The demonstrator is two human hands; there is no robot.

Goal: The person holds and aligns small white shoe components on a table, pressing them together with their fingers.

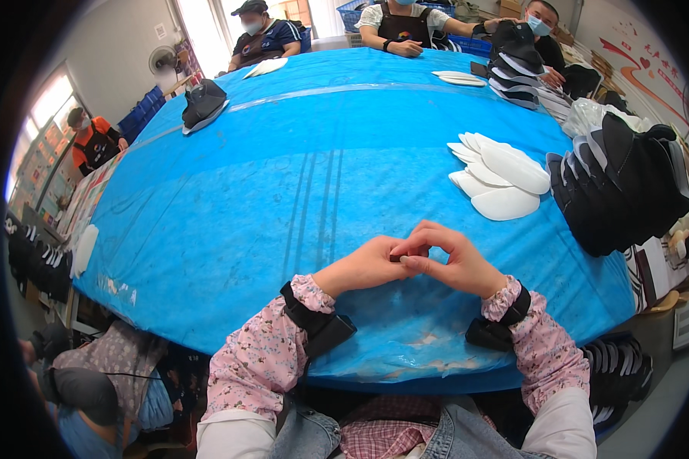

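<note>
My two hands meet above the near middle of the blue-covered table (230,222). My left hand (360,265) is closed, its fingers curled around a small dark reddish-brown piece (397,258), too small and too covered to name. From the other side, my right hand (461,258) bends its thumb and forefinger into a ring, and their tips pinch at the same piece. Beyond my right hand, a fanned pile of white insole-shaped pads (505,177) lies on the cover. To its right rises a stack of black shoe uppers (620,183) with grey edges.
A single black upper (204,105) sits at the far left, and another stack of uppers (515,65) stands far right. More white pads (459,78) lie near the far edge. Several people in aprons and masks sit around the table. A seated person's knee (92,394) shows lower left.
</note>
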